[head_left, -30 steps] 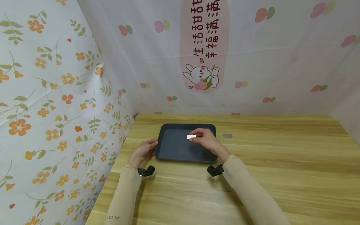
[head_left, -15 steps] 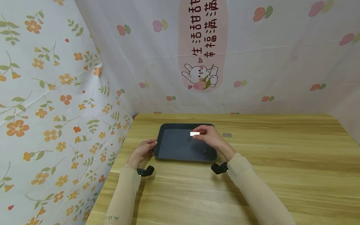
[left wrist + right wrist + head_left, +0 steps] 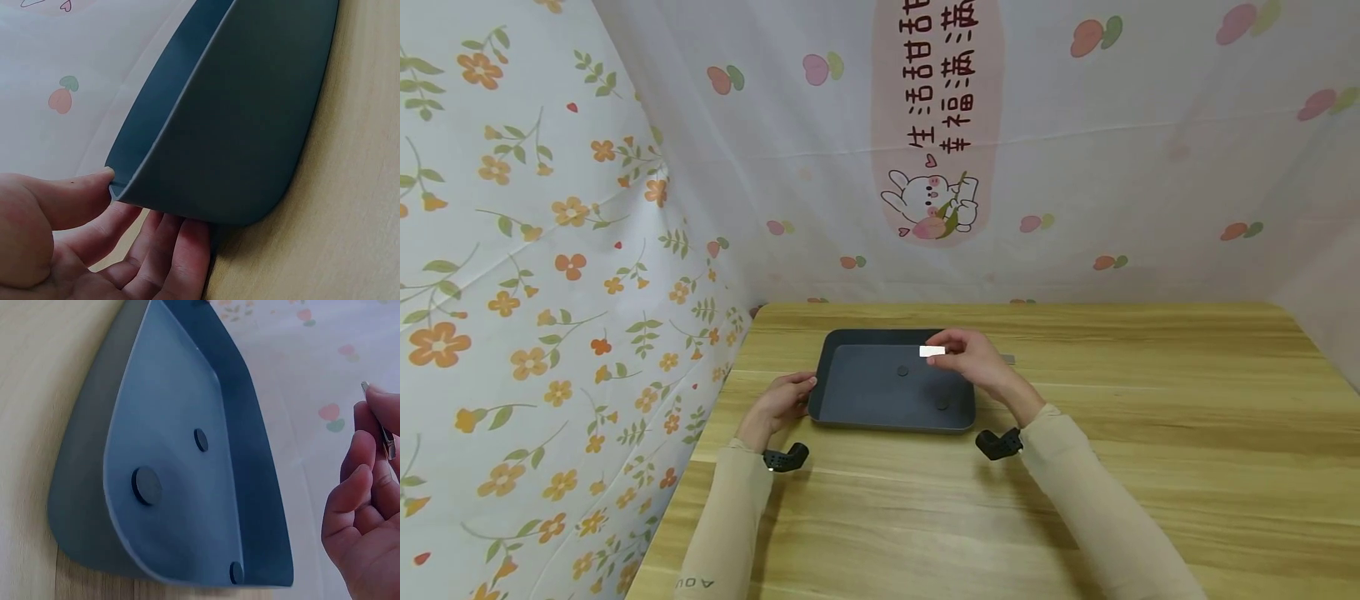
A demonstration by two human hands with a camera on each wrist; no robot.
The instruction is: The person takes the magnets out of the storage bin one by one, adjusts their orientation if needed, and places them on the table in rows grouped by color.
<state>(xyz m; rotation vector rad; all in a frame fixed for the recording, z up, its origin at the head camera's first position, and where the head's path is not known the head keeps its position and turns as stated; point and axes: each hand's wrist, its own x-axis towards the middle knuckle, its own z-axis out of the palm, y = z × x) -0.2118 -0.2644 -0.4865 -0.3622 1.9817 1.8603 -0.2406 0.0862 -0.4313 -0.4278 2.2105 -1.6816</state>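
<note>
My left hand (image 3: 777,400) holds the dark blue-grey tray (image 3: 857,396) by its left end, thumb on the rim and the other fingers against the outer wall and underside. Above the tray's right half, my right hand (image 3: 976,362) pinches a small flat rectangular metal piece (image 3: 932,351) between thumb and fingers; its face shines bright white in the head view and it appears edge-on in the right wrist view. On the tray floor lie a dark round disc (image 3: 148,485), a second disc (image 3: 201,440) and a third disc (image 3: 236,572) near the far wall.
A flat grey rectangular piece (image 3: 1009,359) lies on the wooden table (image 3: 1150,433) right of the tray, partly hidden behind my right hand. Patterned cloth (image 3: 1075,167) hangs behind the table, and flowered cloth (image 3: 550,292) along its left side.
My right hand has moved to the right over the tray, still pinching the metal piece, and discs it covered now show. My left hand keeps its hold on the tray.
</note>
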